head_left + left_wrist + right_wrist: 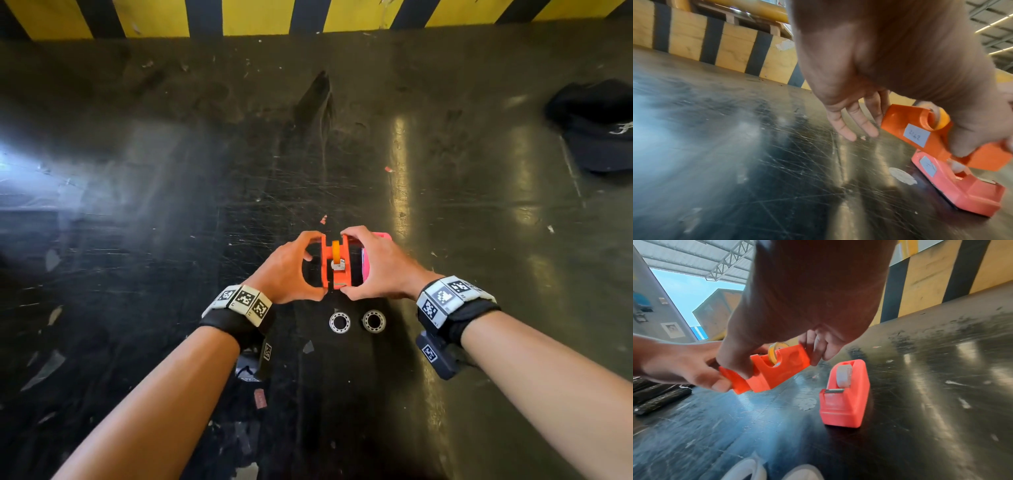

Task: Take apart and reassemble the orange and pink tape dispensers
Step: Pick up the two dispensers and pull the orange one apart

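Observation:
Both hands hold the orange tape dispenser (335, 265) just above the dark scratched surface, with a yellow tape roll (336, 249) in its slot. My left hand (313, 265) grips its left side, thumb at the near end and fingers at the far end. On the opposite side, my right hand (349, 265) grips the same way. The left wrist view shows a pale label on the orange dispenser (920, 134). The pink dispenser (846, 395) stands on the surface just right of it, holding a white tape roll (843, 376), and is mostly hidden behind my right hand in the head view.
Two silvery rings (339, 322) (374, 321) lie just in front of the hands. A black cap (596, 126) lies at the far right. A yellow-and-black striped barrier (257, 17) runs along the far edge. White shoes (748, 470) show at the near side.

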